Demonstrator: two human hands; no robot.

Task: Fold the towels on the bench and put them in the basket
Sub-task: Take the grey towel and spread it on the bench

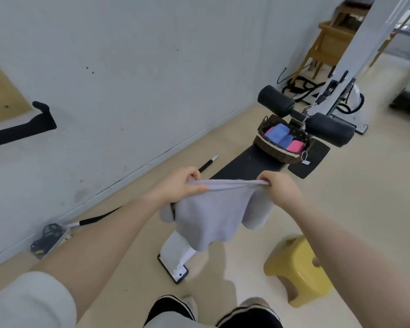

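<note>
1. Currently, a person stands at the near end of a black exercise bench (pixel 251 162), holding a pale grey towel (pixel 213 216) up in the air.
2. Leftmost, the left hand (pixel 175 185) pinches one top corner of the towel, fingers curled round the edge.
3. Between the two grips the top edge runs taut; below it the cloth hangs loose, covering the bench's near end.
4. On the other side, the right hand (pixel 279 188) pinches the opposite top corner, fingers likewise curled on the cloth.
5. Beyond the hands, a wicker basket (pixel 282 157) sits at the bench's far end, already holding folded blue and pink towels (pixel 279 136).
6. Judged step: the fold is just starting. Next probably means bringing the corners together or laying the cloth flat.
</note>
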